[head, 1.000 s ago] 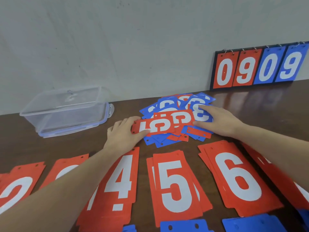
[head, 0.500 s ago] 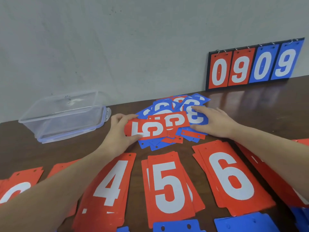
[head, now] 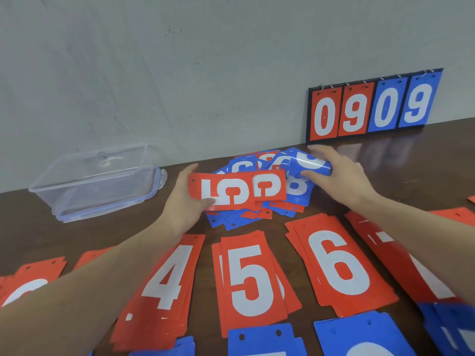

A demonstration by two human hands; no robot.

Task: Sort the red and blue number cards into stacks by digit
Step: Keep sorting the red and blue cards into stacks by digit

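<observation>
The left hand (head: 185,201) pinches a glossy red plastic "5" card (head: 221,192) above the unsorted red and blue card heap (head: 257,191) near the far edge of the dark wooden table (head: 30,222); the right hand (head: 341,176) grips a bowed blue card (head: 308,163). These slick, thin sheets could slip, dragging neighbours and scattering the red "5" stack (head: 252,281) nearer the table's front edge.

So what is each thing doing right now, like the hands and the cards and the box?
Left hand: grips red 5 cards, lifted over the pile.
Right hand: holds a blue card, bent, digit unclear.
Mixed pile: unsorted, red and blue jumbled.
Red 4, 5, 6 stacks: flat, face up.
Plastic box: seems upside down.
Scoreboard: leans on wall, shows 0909.
</observation>
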